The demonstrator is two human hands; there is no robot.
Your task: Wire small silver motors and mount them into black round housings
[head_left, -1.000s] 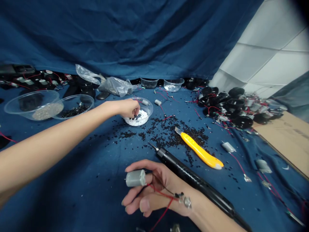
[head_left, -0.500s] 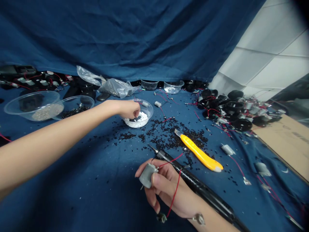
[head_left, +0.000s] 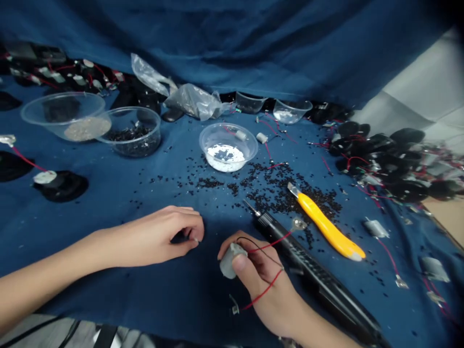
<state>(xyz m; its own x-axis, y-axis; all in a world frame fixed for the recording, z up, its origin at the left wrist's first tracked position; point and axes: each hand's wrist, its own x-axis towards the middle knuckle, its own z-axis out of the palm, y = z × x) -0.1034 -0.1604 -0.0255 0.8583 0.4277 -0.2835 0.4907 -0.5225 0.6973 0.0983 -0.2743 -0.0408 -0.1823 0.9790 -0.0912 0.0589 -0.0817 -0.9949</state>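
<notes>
My right hand [head_left: 264, 275] grips a small grey electric motor [head_left: 229, 261] between thumb and fingers. Red wires [head_left: 266, 292] trail from it, with small metal contacts [head_left: 298, 224] at their ends. To its left, my left hand [head_left: 177, 232] is closed in a pinch above the blue cloth; whatever sits at its fingertips is too small to name. A clear plastic bowl [head_left: 250, 155] holding small white pieces [head_left: 225, 153] stands beyond both hands. Beside my right hand lies a black pen-shaped electric screwdriver [head_left: 308, 268], its bit pointing away from me.
A yellow utility knife [head_left: 326, 224] lies among scattered tiny black pieces [head_left: 271, 186]. Clear bowls [head_left: 157, 137] with black and beige bits stand at left. Plastic bags [head_left: 195, 100] lie at the back. Motors and black round parts [head_left: 402, 164] pile up at right; another motor assembly [head_left: 60, 186] sits left.
My left hand has come out of the white-piece bowl and back toward my right hand. My right hand still holds the motor, now turned somewhat. The view has shifted.
</notes>
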